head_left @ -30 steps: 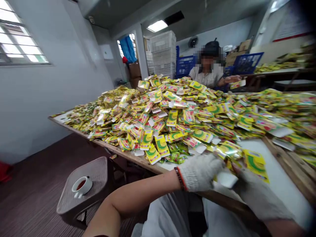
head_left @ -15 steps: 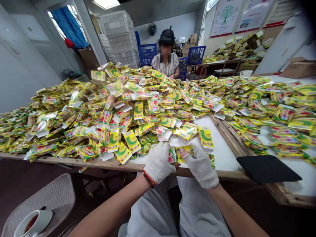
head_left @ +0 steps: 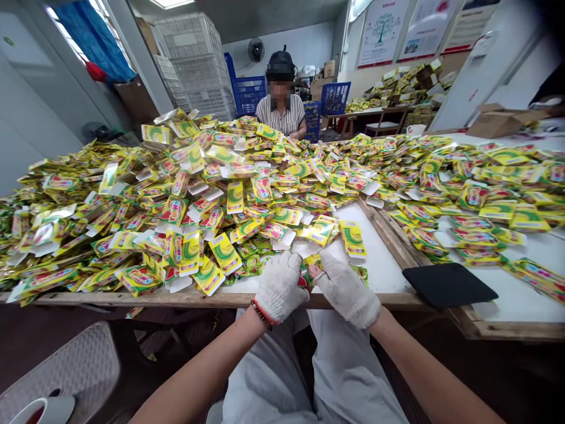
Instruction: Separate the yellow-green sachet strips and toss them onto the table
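Note:
My left hand (head_left: 282, 287), in a white knitted glove, is closed around a small green and red packet (head_left: 303, 278) at the table's front edge. Facing it, my right hand (head_left: 348, 290) wears a similar glove with the thumb tip bare. Its fingers pinch a small yellow box (head_left: 313, 259), mostly hidden behind them. The two hands nearly meet. Small green packets (head_left: 252, 265) lie just beyond my left hand. A flat yellow carton (head_left: 353, 238) rests on the white tabletop past my right hand.
A large heap of yellow cartons (head_left: 189, 194) covers the table, with more cartons (head_left: 477, 224) to the right beyond a wooden strip (head_left: 388, 229). A black flat case (head_left: 449, 284) lies near the front edge. A cup (head_left: 46, 409) stands on a chair (head_left: 83, 365). Opposite sits a person (head_left: 282, 112).
My hands have drawn closer together, and the yellow box is now more covered by my right fingers. The whole view has shifted, so the scene sits further left.

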Action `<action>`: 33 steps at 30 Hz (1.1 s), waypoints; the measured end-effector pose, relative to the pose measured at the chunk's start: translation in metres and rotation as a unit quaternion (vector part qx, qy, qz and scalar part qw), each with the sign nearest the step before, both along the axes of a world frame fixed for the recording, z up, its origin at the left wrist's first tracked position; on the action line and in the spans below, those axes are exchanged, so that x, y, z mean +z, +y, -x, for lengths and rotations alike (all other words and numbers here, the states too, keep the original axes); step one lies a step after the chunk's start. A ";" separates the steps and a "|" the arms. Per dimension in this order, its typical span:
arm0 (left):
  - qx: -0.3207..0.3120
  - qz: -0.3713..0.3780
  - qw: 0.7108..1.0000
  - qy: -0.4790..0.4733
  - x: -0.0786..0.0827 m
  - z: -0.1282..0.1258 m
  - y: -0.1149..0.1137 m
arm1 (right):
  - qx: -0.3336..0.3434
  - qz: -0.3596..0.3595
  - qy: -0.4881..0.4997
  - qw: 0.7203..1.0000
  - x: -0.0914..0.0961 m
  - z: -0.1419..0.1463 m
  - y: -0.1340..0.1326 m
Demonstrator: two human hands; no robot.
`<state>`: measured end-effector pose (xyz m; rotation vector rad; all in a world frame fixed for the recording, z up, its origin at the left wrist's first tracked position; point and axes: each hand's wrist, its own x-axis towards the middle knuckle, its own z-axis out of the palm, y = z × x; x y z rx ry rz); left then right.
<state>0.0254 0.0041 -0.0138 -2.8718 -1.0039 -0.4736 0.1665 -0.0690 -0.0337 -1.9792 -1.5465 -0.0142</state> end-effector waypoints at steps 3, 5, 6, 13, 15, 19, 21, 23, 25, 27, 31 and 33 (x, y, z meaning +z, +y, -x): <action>-0.012 -0.002 1.000 -0.008 -0.003 0.001 -0.002 | -0.012 0.021 0.061 0.998 -0.007 -0.012 -0.002; -0.012 0.006 1.000 -0.006 -0.005 -0.002 -0.004 | -0.039 0.019 0.064 0.997 -0.008 -0.012 -0.003; -0.006 0.012 1.000 -0.003 -0.005 -0.003 -0.005 | -0.048 0.010 0.065 0.997 -0.008 -0.009 -0.003; -0.016 0.046 0.999 -0.015 -0.004 0.001 -0.009 | -0.005 0.004 0.364 0.931 -0.006 0.000 -0.008; -0.039 0.052 0.998 -0.020 -0.005 0.012 -0.008 | -0.002 -0.003 0.421 0.907 -0.004 -0.002 -0.011; 0.009 0.067 0.997 -0.034 -0.017 0.034 -0.006 | 0.001 -0.026 0.476 0.879 0.001 -0.001 -0.015; 0.033 0.073 0.996 -0.048 -0.024 0.039 -0.006 | 0.000 -0.054 0.503 0.863 0.000 0.003 -0.014; 0.041 0.061 0.996 -0.059 -0.028 0.038 -0.009 | -0.020 -0.073 0.502 0.862 -0.004 0.007 -0.011; 0.044 0.048 0.996 -0.064 -0.029 0.035 -0.013 | -0.065 -0.077 0.446 0.889 -0.010 0.011 -0.008; 0.055 0.048 0.995 -0.072 -0.028 0.032 -0.017 | -0.108 -0.077 0.349 0.928 -0.014 0.014 -0.008; 0.054 0.051 0.996 -0.058 -0.023 0.032 -0.019 | -0.114 -0.072 0.209 0.969 -0.008 0.016 -0.015; 0.030 0.043 0.998 -0.030 -0.021 0.034 -0.017 | -0.068 -0.041 0.199 0.977 -0.003 0.015 -0.020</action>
